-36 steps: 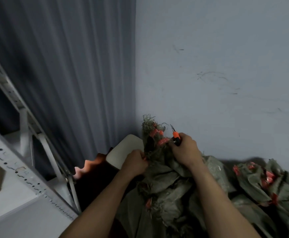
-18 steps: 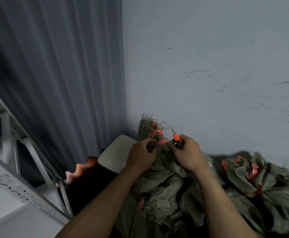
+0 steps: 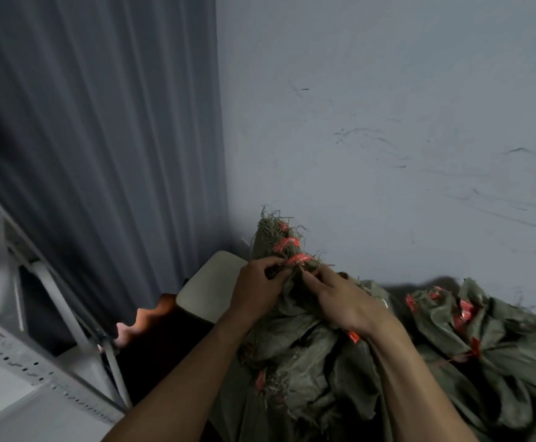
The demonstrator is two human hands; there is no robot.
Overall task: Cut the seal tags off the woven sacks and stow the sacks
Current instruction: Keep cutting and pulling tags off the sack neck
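Over on the left, a pale metal shelf frame [image 3: 53,301] slants up against the grey curtain [image 3: 101,154], and a beige seat [image 3: 209,288] sits just beside the action. Now the left hand [image 3: 257,293]: fingers curled tight, pinching the bunched neck of the green sack [image 3: 301,355] right under the lowest red tag [image 3: 301,259]. Two more red tags wrap the frayed neck above it. The right hand [image 3: 343,301] meets it there, fingers curled onto the same neck, touching the cloth just below that tag. An orange bit pokes out under its heel; can't tell what it is. Further right, well apart, lies a second heap of sacks [image 3: 499,362] against the scuffed wall [image 3: 388,122]. Open room lies above the sack's neck.
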